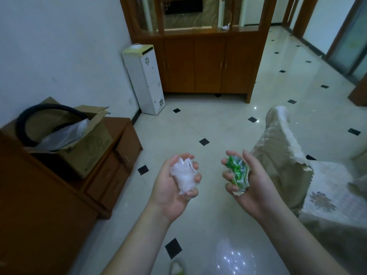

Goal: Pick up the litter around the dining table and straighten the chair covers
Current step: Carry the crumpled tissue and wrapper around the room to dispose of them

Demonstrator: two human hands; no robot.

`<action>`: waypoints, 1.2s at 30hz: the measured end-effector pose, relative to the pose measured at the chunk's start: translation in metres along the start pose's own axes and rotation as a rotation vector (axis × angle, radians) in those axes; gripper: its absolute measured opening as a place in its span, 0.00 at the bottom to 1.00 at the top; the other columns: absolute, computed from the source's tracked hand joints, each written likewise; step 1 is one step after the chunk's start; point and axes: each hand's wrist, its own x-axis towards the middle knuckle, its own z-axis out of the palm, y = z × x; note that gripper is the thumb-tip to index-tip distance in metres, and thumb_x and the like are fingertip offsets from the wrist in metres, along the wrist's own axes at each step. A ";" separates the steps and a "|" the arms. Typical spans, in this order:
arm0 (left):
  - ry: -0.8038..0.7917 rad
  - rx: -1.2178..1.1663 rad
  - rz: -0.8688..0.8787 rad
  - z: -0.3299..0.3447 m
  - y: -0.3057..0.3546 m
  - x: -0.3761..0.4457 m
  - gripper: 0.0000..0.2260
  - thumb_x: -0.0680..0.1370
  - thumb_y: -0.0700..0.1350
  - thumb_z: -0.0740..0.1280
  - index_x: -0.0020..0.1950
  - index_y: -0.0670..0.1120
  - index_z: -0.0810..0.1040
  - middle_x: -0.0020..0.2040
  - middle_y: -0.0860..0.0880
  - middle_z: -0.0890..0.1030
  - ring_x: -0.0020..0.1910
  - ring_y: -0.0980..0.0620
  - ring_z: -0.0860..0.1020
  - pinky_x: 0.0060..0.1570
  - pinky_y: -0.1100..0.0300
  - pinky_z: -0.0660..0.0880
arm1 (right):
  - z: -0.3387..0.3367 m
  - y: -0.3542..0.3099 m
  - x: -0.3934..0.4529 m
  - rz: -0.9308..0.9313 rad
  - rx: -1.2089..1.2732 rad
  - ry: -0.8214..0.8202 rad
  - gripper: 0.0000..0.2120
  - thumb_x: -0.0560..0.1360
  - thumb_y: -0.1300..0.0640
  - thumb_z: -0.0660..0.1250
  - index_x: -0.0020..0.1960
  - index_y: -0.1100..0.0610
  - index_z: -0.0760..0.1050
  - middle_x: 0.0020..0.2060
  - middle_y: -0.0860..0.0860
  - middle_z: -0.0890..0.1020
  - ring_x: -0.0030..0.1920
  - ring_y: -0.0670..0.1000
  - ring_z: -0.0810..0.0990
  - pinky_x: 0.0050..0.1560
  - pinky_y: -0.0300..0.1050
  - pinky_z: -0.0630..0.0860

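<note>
My left hand (168,187) is palm up over the tiled floor, its fingers curled round a crumpled clear plastic wad (183,177). My right hand (250,185) is beside it, palm up, fingers curled round a scrunched green and white wrapper (239,171). To the right stands a chair with a beige patterned chair cover (282,147); the cover's backrest part looks wrinkled and its fringe hangs unevenly over the seat (325,193).
A low wooden cabinet (111,175) at the left carries an open cardboard box (79,147) with a black hose. A white floral bin (147,80) stands against the wall beside a wooden partition cabinet (208,64). Glossy tiled floor (198,124) stretches ahead.
</note>
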 end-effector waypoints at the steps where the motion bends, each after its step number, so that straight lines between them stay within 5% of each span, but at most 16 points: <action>1: -0.006 -0.004 -0.002 -0.005 0.009 0.017 0.09 0.74 0.50 0.61 0.48 0.46 0.75 0.40 0.46 0.74 0.31 0.50 0.71 0.23 0.66 0.57 | 0.004 -0.001 0.018 -0.003 0.000 -0.001 0.13 0.78 0.48 0.57 0.52 0.55 0.75 0.37 0.51 0.78 0.27 0.46 0.71 0.20 0.35 0.62; 13: -0.111 0.075 -0.052 -0.027 0.125 0.205 0.10 0.73 0.51 0.61 0.48 0.46 0.75 0.41 0.47 0.73 0.31 0.50 0.71 0.23 0.67 0.58 | 0.058 -0.039 0.207 -0.035 0.040 0.091 0.13 0.78 0.47 0.58 0.52 0.56 0.76 0.37 0.52 0.79 0.28 0.46 0.72 0.20 0.34 0.61; 36: -0.181 0.202 -0.291 0.144 0.117 0.603 0.09 0.71 0.50 0.63 0.46 0.47 0.76 0.40 0.46 0.73 0.31 0.50 0.69 0.22 0.67 0.58 | -0.085 -0.266 0.488 -0.099 0.111 0.281 0.14 0.77 0.48 0.59 0.52 0.57 0.76 0.38 0.52 0.79 0.28 0.47 0.72 0.20 0.35 0.61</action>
